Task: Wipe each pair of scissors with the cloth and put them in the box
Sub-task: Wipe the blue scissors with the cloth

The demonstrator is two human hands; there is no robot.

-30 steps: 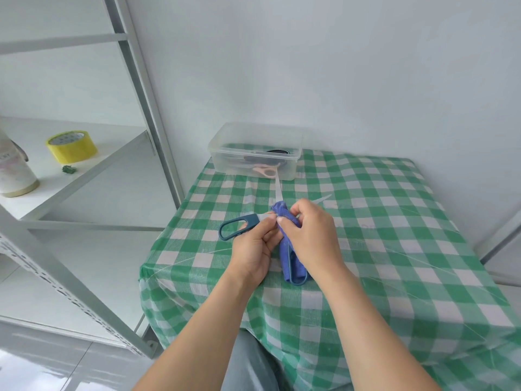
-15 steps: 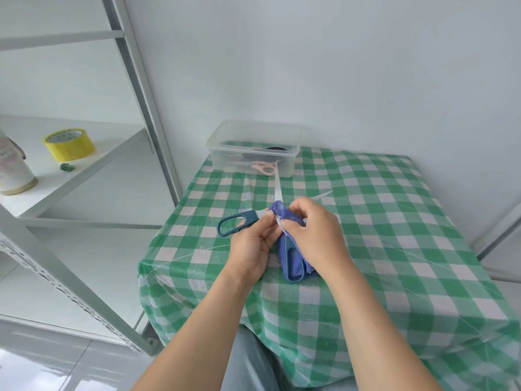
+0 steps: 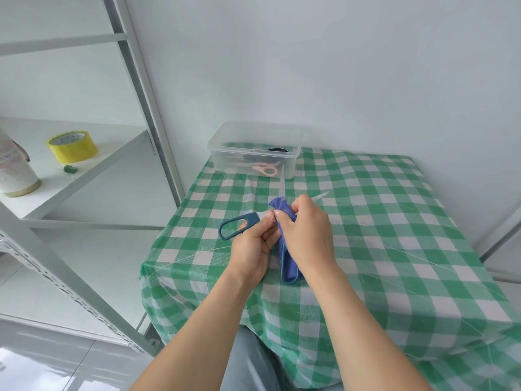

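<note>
The left hand [image 3: 249,246] pinches the scissors [image 3: 253,219] just past the teal handle, which sticks out to the left. The right hand [image 3: 308,235] is clamped round the blue cloth [image 3: 289,266], wrapped over the blade. The two hands touch at the fingertips. Only the blade tip peeks out beyond the right knuckles, and the cloth's tail hangs down to the counter [image 3: 380,249]. Over the last second almost nothing has shifted: same grips, the right hand only nudging along the blade. To my eye that means the wiping is still under way and this pair isn't ready to go in. The box [image 3: 225,162] sits at the far edge by the wall, already holding a pink pair [image 3: 266,170] and something dark.
</note>
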